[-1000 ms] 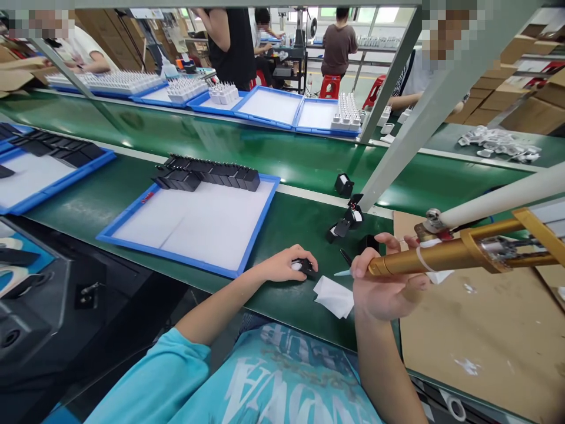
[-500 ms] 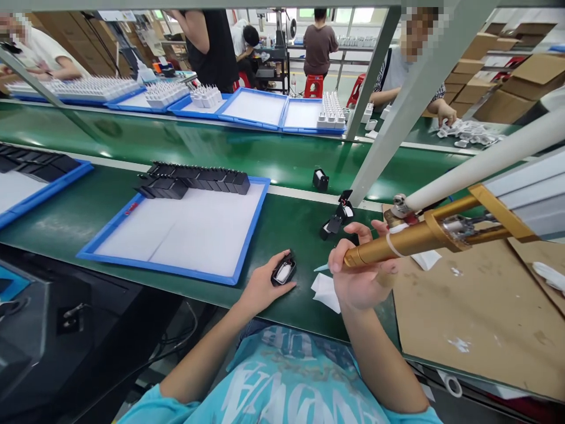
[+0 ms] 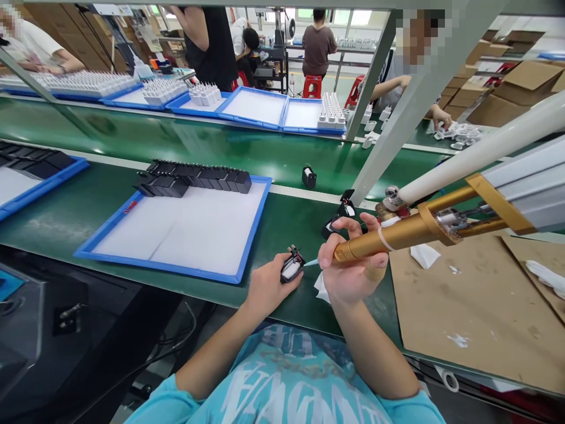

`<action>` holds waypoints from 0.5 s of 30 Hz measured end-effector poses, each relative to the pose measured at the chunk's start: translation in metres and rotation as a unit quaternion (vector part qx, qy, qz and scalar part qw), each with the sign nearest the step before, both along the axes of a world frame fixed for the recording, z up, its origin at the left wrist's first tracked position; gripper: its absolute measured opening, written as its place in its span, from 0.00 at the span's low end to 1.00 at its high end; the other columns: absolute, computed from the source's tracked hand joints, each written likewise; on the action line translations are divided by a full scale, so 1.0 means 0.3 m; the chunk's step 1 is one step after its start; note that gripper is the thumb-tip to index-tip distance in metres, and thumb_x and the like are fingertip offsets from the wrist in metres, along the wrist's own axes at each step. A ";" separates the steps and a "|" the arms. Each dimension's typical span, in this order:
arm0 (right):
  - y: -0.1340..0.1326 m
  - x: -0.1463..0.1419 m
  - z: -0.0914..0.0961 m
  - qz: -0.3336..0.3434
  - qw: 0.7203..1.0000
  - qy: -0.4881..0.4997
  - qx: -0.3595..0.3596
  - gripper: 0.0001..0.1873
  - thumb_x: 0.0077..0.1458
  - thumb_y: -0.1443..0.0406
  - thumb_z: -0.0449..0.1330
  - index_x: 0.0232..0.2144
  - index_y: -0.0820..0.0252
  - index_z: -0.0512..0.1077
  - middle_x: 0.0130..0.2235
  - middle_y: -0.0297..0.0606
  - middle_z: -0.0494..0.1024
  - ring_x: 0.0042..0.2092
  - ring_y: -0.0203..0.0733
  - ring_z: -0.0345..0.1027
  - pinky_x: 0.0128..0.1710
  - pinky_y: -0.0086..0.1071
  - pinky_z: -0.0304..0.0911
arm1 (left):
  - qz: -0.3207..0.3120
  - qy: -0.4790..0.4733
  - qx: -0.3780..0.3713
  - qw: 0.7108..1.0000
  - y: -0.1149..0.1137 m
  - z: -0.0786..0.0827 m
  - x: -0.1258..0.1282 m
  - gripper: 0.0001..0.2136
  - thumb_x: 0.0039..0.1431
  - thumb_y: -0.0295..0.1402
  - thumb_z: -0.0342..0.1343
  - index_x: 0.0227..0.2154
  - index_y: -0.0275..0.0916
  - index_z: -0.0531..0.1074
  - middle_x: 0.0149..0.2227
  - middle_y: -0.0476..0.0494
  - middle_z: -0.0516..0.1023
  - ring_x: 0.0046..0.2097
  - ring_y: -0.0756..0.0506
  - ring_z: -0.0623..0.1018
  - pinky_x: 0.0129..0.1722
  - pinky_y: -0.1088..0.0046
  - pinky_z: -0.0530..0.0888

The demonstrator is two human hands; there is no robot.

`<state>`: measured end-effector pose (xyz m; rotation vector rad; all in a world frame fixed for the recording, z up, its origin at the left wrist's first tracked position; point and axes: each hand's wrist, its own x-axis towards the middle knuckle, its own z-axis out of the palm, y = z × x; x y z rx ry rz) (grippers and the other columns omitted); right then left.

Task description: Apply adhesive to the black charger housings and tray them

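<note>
My left hand [image 3: 269, 287] is closed around a small black part [image 3: 292, 268] with a white inside, held tilted above the green bench [image 3: 282, 227]. My right hand [image 3: 351, 265] grips a gold dispensing gun [image 3: 397, 235], fingers wrapped round its barrel. The gun's pale nozzle tip [image 3: 310, 262] touches or nearly touches the part's right edge. A white tube [image 3: 477, 156] runs from the gun up to the right. A white paper scrap [image 3: 318, 285] lies under my right hand.
A blue tray [image 3: 150, 256] with a row of black parts [image 3: 194, 176] at its far edge lies to the left. Loose black parts [image 3: 344, 212] [image 3: 308, 176] sit near a grey post [image 3: 388, 106]. Brown cardboard [image 3: 463, 306] covers the right. Other people work across the conveyor.
My left hand lifted the black part off the bench and tilted it. My right hand brought the gun leftwards until its nozzle met the part.
</note>
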<state>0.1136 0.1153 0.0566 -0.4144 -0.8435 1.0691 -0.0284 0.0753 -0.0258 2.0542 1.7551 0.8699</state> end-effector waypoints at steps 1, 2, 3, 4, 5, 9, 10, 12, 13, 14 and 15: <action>0.000 0.001 -0.001 -0.004 1.000 -0.005 -0.001 0.24 0.52 0.45 0.56 0.46 0.49 0.65 0.39 0.32 0.72 0.16 0.28 0.62 0.12 0.27 0.51 | -0.009 0.001 0.009 1.000 -0.001 0.020 0.005 0.16 0.57 0.39 0.59 0.45 0.41 0.66 0.37 0.46 0.81 0.36 0.43 0.82 0.32 0.72 0.74; 0.001 0.003 -0.003 -0.008 1.000 -0.010 -0.001 0.24 0.52 0.45 0.55 0.46 0.49 0.65 0.39 0.32 0.72 0.16 0.29 0.62 0.12 0.27 0.51 | -0.016 0.000 0.017 1.000 -0.002 0.037 0.009 0.15 0.56 0.39 0.59 0.44 0.41 0.66 0.36 0.47 0.81 0.35 0.44 0.81 0.32 0.73 0.74; 0.001 0.005 -0.005 -0.012 1.000 -0.014 -0.001 0.25 0.52 0.45 0.55 0.46 0.49 0.65 0.39 0.32 0.72 0.16 0.29 0.63 0.12 0.27 0.51 | -0.022 -0.003 0.021 1.000 -0.002 0.050 0.012 0.15 0.56 0.39 0.59 0.44 0.41 0.67 0.35 0.47 0.81 0.35 0.44 0.81 0.32 0.73 0.73; 0.002 0.007 -0.008 -0.017 1.000 -0.018 -0.002 0.25 0.52 0.44 0.55 0.46 0.50 0.65 0.39 0.32 0.72 0.16 0.29 0.63 0.12 0.27 0.50 | -0.027 -0.005 0.022 0.999 -0.003 0.060 0.014 0.14 0.55 0.39 0.59 0.43 0.41 0.67 0.35 0.47 0.81 0.34 0.45 0.81 0.31 0.73 0.73; 0.003 0.009 -0.010 -0.022 1.000 -0.021 -0.002 0.25 0.52 0.44 0.54 0.45 0.50 0.66 0.39 0.33 0.73 0.16 0.28 0.62 0.12 0.27 0.50 | -0.032 -0.007 0.020 0.999 -0.004 0.067 0.015 0.14 0.55 0.39 0.59 0.43 0.41 0.67 0.34 0.47 0.81 0.34 0.45 0.81 0.31 0.73 0.73; 0.004 0.013 -0.013 -0.032 0.999 -0.029 0.006 0.20 0.54 0.45 0.53 0.37 0.53 0.67 0.39 0.33 0.73 0.15 0.28 0.62 0.12 0.27 0.50 | -0.041 -0.023 0.002 0.999 -0.007 0.078 0.017 0.14 0.54 0.39 0.59 0.42 0.42 0.67 0.34 0.48 0.81 0.33 0.45 0.81 0.30 0.73 0.72; 0.004 0.013 -0.013 -0.032 0.999 -0.029 0.007 0.19 0.54 0.46 0.53 0.36 0.53 0.66 0.39 0.33 0.73 0.15 0.28 0.62 0.12 0.28 0.51 | -0.040 -0.028 -0.002 0.999 -0.007 0.079 0.018 0.14 0.54 0.39 0.59 0.42 0.42 0.67 0.34 0.48 0.81 0.33 0.45 0.80 0.30 0.73 0.72; 0.002 0.013 -0.010 -0.034 0.999 -0.029 0.002 0.19 0.53 0.46 0.54 0.38 0.51 0.66 0.40 0.33 0.73 0.15 0.29 0.62 0.12 0.28 0.51 | -0.037 -0.035 -0.012 0.999 -0.007 0.080 0.019 0.14 0.54 0.39 0.59 0.41 0.42 0.66 0.34 0.49 0.81 0.32 0.45 0.80 0.30 0.73 0.72; 0.001 0.013 -0.008 -0.035 0.999 -0.030 -0.003 0.21 0.53 0.45 0.54 0.41 0.50 0.66 0.41 0.34 0.73 0.15 0.29 0.62 0.12 0.28 0.51 | -0.035 -0.037 -0.017 0.999 -0.005 0.080 0.019 0.14 0.54 0.39 0.59 0.41 0.42 0.66 0.34 0.49 0.81 0.32 0.45 0.80 0.29 0.73 0.72; 0.000 0.013 -0.005 -0.035 0.999 -0.031 -0.008 0.23 0.52 0.45 0.54 0.44 0.49 0.65 0.42 0.34 0.73 0.16 0.29 0.62 0.11 0.28 0.51 | -0.033 -0.039 -0.022 0.998 -0.004 0.079 0.019 0.14 0.54 0.39 0.59 0.41 0.42 0.66 0.34 0.48 0.81 0.32 0.45 0.80 0.29 0.73 0.72; 0.000 0.012 -0.003 -0.035 0.999 -0.031 -0.011 0.25 0.51 0.44 0.54 0.46 0.48 0.64 0.43 0.35 0.73 0.16 0.29 0.62 0.11 0.28 0.50 | -0.030 -0.040 -0.025 0.998 -0.003 0.076 0.019 0.14 0.54 0.39 0.59 0.41 0.42 0.66 0.34 0.48 0.81 0.32 0.45 0.80 0.29 0.73 0.72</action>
